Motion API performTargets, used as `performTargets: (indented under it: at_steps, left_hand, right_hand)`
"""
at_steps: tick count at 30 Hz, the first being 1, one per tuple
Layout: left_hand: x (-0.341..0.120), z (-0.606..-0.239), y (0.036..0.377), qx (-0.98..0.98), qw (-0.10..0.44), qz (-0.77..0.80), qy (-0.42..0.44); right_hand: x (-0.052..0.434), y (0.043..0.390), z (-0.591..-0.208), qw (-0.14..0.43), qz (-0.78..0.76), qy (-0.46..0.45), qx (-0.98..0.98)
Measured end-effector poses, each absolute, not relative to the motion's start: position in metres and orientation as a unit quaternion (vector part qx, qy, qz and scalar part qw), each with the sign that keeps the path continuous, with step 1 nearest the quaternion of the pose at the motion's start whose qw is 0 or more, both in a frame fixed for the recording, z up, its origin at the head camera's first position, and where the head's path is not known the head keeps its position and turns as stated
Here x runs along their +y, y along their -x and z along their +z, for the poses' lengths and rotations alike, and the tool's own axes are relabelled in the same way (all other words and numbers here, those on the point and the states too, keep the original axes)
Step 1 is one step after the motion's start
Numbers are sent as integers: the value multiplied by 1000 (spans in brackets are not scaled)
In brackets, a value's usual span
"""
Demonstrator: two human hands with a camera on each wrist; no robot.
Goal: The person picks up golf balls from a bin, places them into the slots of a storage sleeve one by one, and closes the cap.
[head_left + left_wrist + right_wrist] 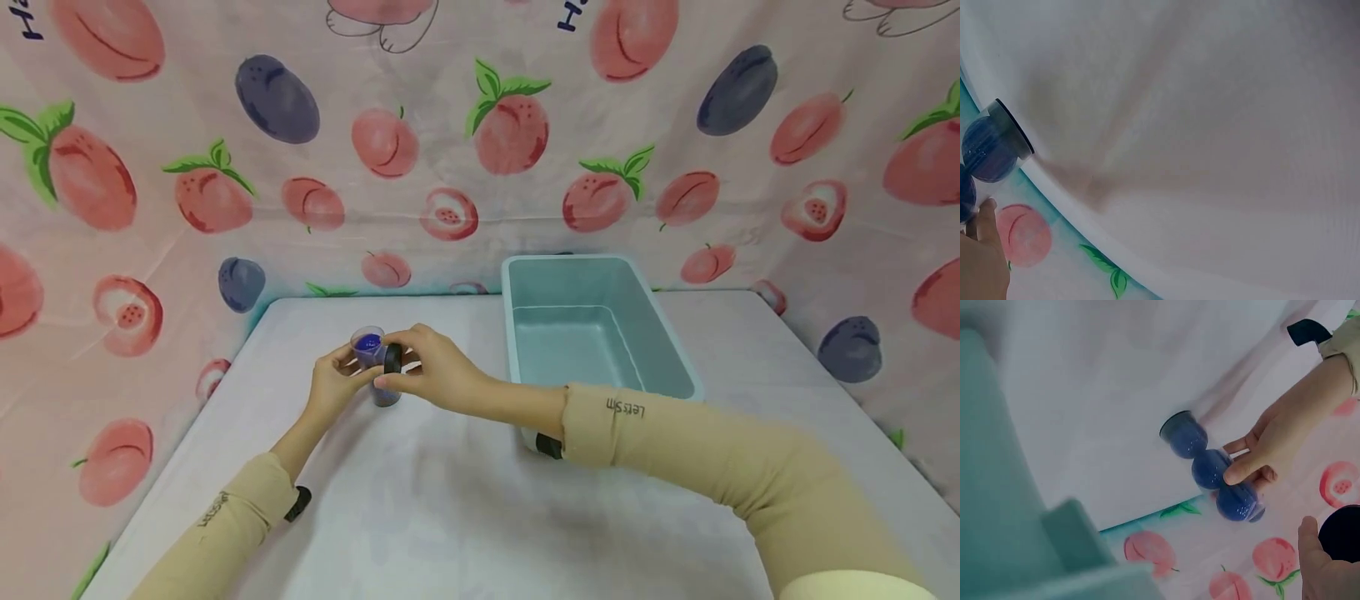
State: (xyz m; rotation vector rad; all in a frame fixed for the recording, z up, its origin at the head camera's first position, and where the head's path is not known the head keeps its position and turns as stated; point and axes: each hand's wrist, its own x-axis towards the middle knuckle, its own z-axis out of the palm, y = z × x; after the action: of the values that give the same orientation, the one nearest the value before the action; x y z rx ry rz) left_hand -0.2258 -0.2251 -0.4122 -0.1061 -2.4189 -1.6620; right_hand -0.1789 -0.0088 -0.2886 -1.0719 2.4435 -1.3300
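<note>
One teal bin sits by the tabletop's far edge. Left of it stands one clear tube stacked with three blue balls, gripped by my left hand. My right hand pinches its one black cap. If my grip slackens, the tube might tip and spill.

Your left hand holds a clear tube of blue balls on the white table. Your right hand pinches its black lid. A green bin sits beside.
</note>
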Motion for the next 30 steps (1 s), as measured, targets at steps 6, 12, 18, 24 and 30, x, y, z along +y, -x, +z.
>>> performTargets:
  at_steps: [6, 12, 18, 24, 30]
  left_hand:
    - [-225, -413, 227, -811, 99, -576, 38]
    - [-222, -415, 229, -814, 98, -571, 35]
    - [-225, -414, 227, -815, 101, -568, 47]
    - [-224, -411, 226, -813, 97, -572, 42]
    - [-225, -412, 227, -817, 97, -568, 29]
  right_hand:
    - [-20, 199, -278, 76, -406, 360, 837]
    - [-30, 221, -273, 83, -413, 345, 839]
    - [-42, 236, -271, 86, -379, 351, 852]
    - [-54, 247, -268, 76, -341, 365, 863]
    - [-65, 255, -271, 92, -303, 378, 870]
